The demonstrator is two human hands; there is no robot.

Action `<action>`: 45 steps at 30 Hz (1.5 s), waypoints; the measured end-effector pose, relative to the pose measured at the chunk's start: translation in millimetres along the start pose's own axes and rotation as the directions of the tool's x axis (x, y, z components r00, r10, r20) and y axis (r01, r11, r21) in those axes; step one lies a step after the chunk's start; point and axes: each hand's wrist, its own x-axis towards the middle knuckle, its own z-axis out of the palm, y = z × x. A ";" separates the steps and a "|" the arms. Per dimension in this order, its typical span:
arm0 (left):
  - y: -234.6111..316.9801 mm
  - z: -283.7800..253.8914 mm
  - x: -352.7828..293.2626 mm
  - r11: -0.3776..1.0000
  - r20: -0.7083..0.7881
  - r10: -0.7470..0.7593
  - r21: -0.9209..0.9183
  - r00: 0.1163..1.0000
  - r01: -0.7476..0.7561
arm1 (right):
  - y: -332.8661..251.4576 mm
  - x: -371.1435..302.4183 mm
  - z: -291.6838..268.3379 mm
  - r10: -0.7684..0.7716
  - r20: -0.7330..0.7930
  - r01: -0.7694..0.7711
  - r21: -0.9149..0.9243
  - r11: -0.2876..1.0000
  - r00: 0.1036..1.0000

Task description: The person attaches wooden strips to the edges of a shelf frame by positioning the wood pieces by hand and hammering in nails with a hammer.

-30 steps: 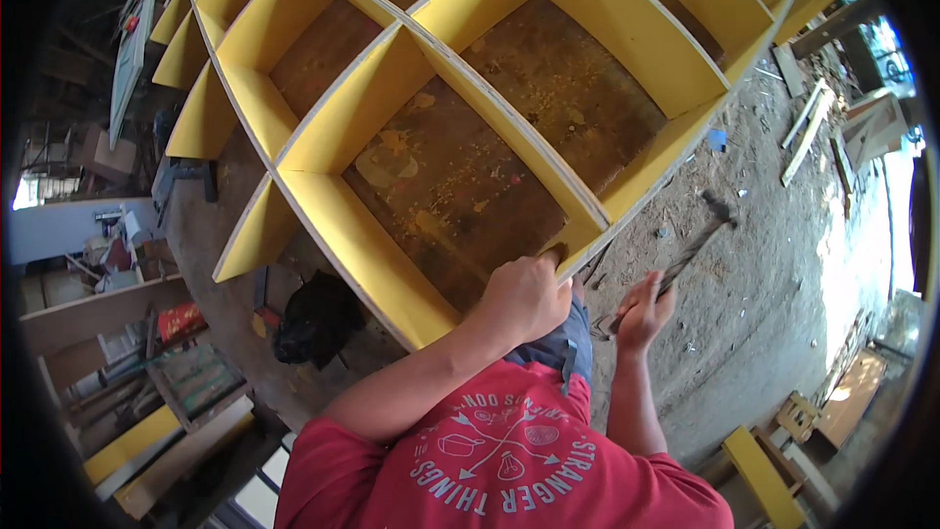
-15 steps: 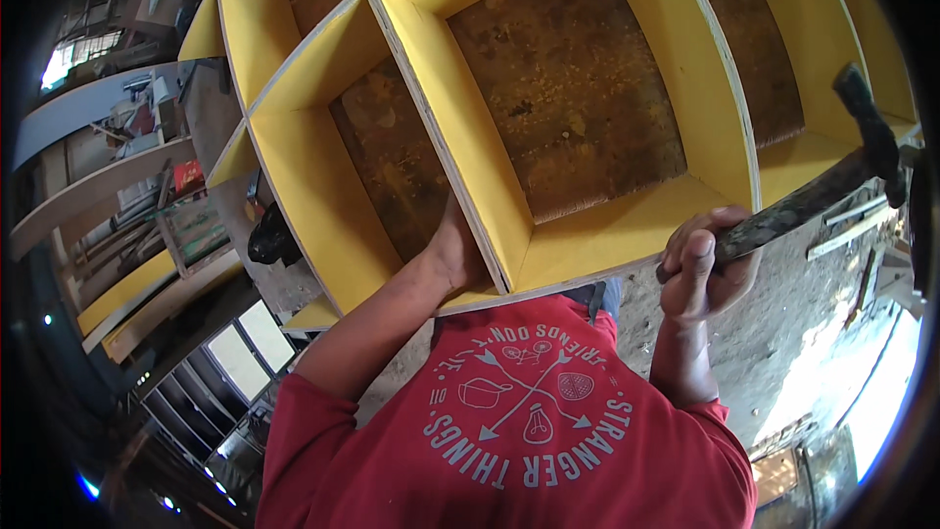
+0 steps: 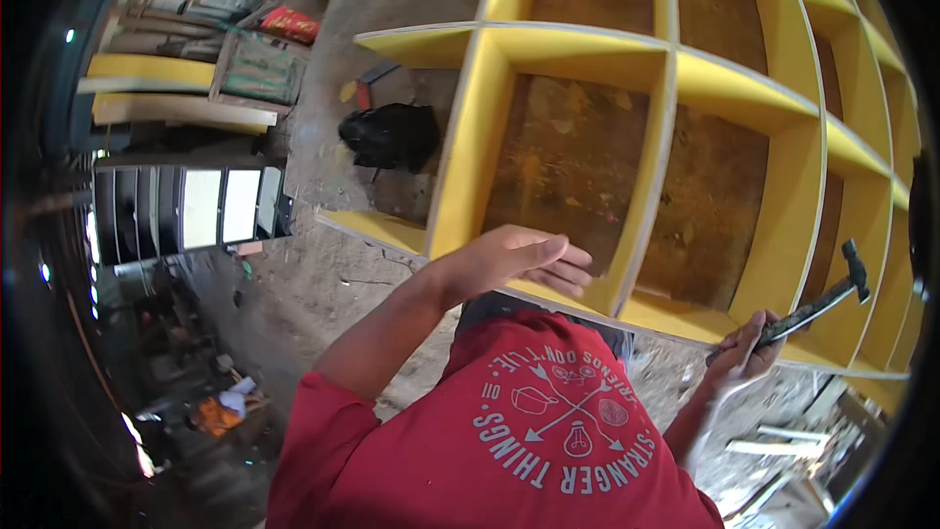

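A yellow wooden shelf unit (image 3: 494,162) with many square compartments lies in front of me, its bottoms showing brown, stained board. My left hand (image 3: 524,260) hovers over the near edge of one compartment, fingers stretched out and holding nothing. My right hand (image 3: 744,348) is wrapped round the dark handle of a hammer (image 3: 818,304) beside the near right edge of the unit. The hammer's head points away to the right, over the shelf panels.
A black plastic bag (image 3: 394,137) rests on the surface left of the shelf. Boards and a red packet (image 3: 291,24) are stacked further left. White-panelled cabinets (image 3: 220,206) stand at the left. Wood scraps (image 3: 778,446) litter the ground at lower right.
My left hand has come up out of a compartment to its near edge. The view has swung left, showing more of the shelf and the bag. The hammer stays in my right hand.
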 end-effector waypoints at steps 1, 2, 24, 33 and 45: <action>4.8 -14.5 -23.9 0.958 -0.098 0.145 0.262 0.985 -0.115 | 0.2 -0.3 2.0 -0.030 0.021 0.029 0.016 0.999 0.999; 6.9 -30.0 -49.1 0.839 -0.158 0.303 0.513 0.940 -0.184 | 0.5 -2.0 5.1 -0.075 0.017 0.076 -0.052 0.996 0.997; 94.1 -371.8 -168.4 0.768 -0.333 0.634 0.158 0.698 -0.621 | -103.4 -293.8 179.9 -0.063 0.167 0.066 -0.013 0.998 0.984; 169.3 -168.2 -239.2 0.639 0.343 0.531 0.438 0.775 -0.632 | -111.8 -333.1 113.0 0.030 -0.210 -0.033 -0.010 0.999 0.977; 193.4 120.4 -99.4 0.157 0.508 0.743 0.502 0.436 -0.851 | -50.7 -315.0 -22.2 0.062 -0.498 0.001 0.125 0.992 0.865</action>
